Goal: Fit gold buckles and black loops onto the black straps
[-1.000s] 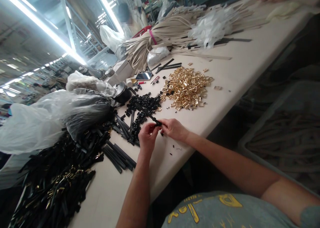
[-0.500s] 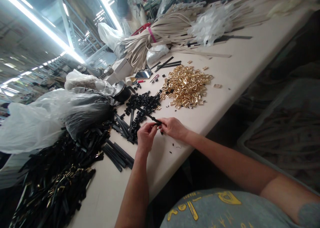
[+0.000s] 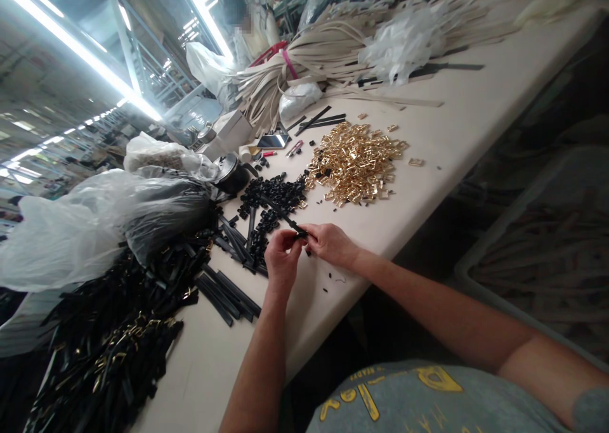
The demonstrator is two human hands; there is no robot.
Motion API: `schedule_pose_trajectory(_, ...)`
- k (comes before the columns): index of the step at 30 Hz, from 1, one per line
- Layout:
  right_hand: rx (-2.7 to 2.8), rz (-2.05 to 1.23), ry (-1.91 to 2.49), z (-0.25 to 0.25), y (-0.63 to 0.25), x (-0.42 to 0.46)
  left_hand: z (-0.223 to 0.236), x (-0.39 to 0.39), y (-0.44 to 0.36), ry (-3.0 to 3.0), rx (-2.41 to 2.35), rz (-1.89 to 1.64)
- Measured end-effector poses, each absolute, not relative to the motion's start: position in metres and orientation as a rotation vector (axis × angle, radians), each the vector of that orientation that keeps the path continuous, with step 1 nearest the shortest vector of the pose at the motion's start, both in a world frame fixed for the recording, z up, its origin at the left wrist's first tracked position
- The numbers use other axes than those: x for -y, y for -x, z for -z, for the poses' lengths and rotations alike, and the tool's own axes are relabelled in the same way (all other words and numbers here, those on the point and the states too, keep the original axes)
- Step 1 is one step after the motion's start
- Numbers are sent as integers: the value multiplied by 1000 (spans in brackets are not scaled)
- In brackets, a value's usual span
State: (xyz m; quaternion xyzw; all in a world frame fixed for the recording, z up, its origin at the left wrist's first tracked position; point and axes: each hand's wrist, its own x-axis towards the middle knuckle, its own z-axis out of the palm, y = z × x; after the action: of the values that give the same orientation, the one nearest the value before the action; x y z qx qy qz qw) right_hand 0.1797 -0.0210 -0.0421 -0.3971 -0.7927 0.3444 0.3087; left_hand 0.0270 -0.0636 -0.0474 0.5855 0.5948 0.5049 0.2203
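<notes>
A narrow black strap [image 3: 280, 212] runs from between my fingertips up and left over a heap of small black loops [image 3: 271, 195]. My left hand [image 3: 281, 255] pinches the strap's near end from the left. From the right, my right hand [image 3: 330, 243] closes on the same end, with the fingertips of both hands almost meeting. The strap's tip and any small part on it are mostly hidden by the fingers. Beyond my hands lies a pile of gold metal buckles [image 3: 356, 163].
Loose black straps [image 3: 226, 293] lie left of my hands, beside a large heap of black straps with gold buckles [image 3: 109, 350]. Plastic bags [image 3: 71, 224], a dark lidded pot [image 3: 231, 173], a phone [image 3: 273, 141] and bundled beige strips [image 3: 328, 46] stand further back.
Both hands stay at the same spot on the strap. My left fingers shifted slightly away at half a second ago and are back close against the right fingertips now.
</notes>
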Motion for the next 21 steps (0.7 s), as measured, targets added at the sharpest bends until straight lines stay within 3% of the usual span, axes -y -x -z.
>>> schedule_pose_trajectory(14,2096,-875,986,37,-185,25,45,64,-24,-1804,-1650,-1276)
schedule_pose_trajectory(21,1775,-1246,882,45,-182,21,40,67,-26,-1443,-1485,-1270)
